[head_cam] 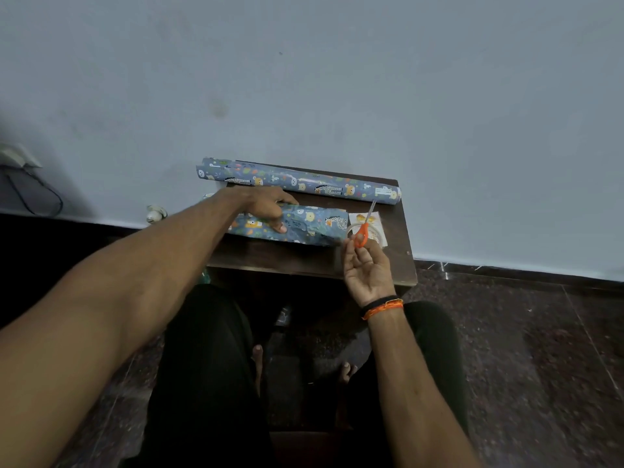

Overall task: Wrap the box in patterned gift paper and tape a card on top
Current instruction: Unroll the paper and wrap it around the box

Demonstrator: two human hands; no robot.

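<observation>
Nearest, the right hand (366, 268), palm up, fingers curled through the orange plastic loops of the scissors (364, 231), blades raised, seemingly ready to cut; beyond it, a tape ring (380, 233) lying on a pale card (363, 217); the left hand (266, 207) presses flat, fingers spread, on the box (304, 226), half swathed in creased blue animal-print paper at mid-desk (270, 258), apparently pinning the fold; farthest, the paper roll (300, 182) against the wall.
</observation>
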